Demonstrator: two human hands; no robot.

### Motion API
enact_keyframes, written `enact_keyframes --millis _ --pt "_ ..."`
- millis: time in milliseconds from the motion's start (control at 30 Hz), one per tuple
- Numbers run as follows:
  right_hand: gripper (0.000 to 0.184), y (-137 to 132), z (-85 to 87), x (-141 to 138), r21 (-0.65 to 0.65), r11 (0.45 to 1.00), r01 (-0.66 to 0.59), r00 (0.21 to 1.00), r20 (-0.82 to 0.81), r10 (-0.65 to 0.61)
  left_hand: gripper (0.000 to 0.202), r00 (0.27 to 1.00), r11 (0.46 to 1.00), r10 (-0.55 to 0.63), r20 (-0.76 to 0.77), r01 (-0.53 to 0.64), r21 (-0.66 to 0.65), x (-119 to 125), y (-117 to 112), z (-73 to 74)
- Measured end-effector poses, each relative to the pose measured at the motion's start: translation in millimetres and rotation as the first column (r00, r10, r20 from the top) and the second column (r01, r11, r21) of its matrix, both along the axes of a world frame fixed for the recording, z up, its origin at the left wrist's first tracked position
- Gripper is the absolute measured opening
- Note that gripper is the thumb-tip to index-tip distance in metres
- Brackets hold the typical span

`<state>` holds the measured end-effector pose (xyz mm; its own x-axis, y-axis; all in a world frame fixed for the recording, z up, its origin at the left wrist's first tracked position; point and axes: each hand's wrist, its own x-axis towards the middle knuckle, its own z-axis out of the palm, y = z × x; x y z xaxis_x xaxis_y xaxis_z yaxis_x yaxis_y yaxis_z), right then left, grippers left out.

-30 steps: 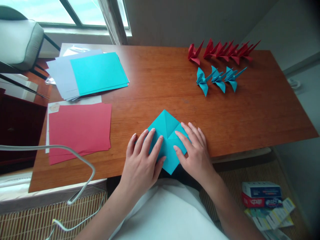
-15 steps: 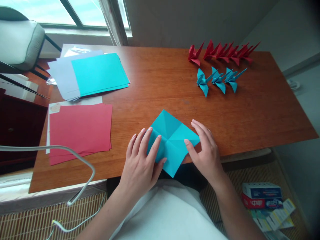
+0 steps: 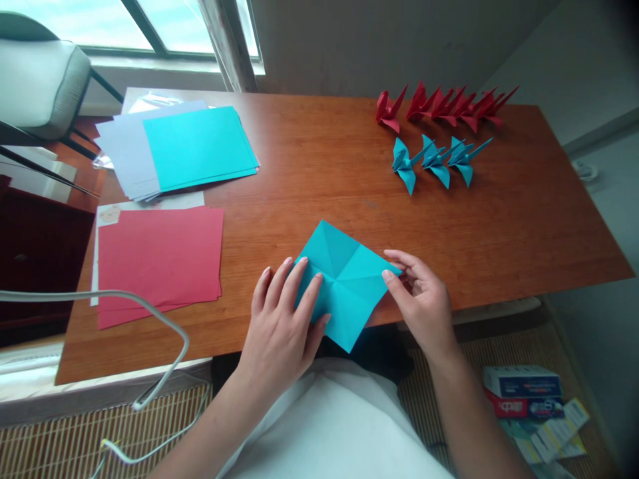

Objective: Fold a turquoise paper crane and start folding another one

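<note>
A square sheet of blue origami paper (image 3: 344, 283), marked with crossing creases, lies at the table's near edge with its lower corner hanging past it. Flat on its left part rests my left hand (image 3: 284, 319), fingers spread and holding nothing. My right hand (image 3: 422, 299) pinches the right corner between thumb and curled fingers, and that corner looks slightly lifted. Behind the paper, blue paper cranes (image 3: 434, 161) stand in a row, with a row of red paper cranes (image 3: 444, 106) farther back.
At left on the wooden table (image 3: 299, 166) lie a stack of blue sheets (image 3: 200, 150) over white ones and a stack of red sheets (image 3: 160, 259). A white cable (image 3: 170, 326) arches over the near left corner. Boxes (image 3: 524, 392) sit below right; a chair (image 3: 44, 86) stands far left.
My right hand has closed from spread fingers into a pinch on the paper's right corner. The paper has turned slightly. My left hand stays nearly in place.
</note>
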<state>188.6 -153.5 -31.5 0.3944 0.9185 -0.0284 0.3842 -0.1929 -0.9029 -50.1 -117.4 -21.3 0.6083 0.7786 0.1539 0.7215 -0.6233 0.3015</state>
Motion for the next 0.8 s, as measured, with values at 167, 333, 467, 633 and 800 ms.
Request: enact_keyframes --millis 167,333,467,633,800 --pt "0.029 0 -2.2 1 0.007 1.000 0.009 1.000 0.000 -0.009 0.041 0.999 0.999 0.002 -0.052 0.001 0.050 6 1 5.0" --pt "0.026 2 -0.7 0 0.007 0.999 -0.043 0.980 0.193 0.041 0.032 0.994 0.992 -0.043 -0.102 0.055 0.113 9 14 9.8" --pt "0.024 6 2.0 1 0.037 0.995 -0.096 0.944 0.321 0.079 0.034 0.977 0.986 -0.123 -0.174 0.141 0.093 11 26 14.1" --pt "0.025 10 3.6 3 0.058 0.990 -0.125 0.928 0.360 0.096 0.042 0.962 0.984 -0.157 -0.222 0.172 0.048 9 33 14.7" --pt "0.024 13 4.2 7 0.066 0.989 -0.130 0.928 0.359 0.099 0.044 0.967 0.986 -0.146 -0.208 0.159 0.047 4 33 10.2"
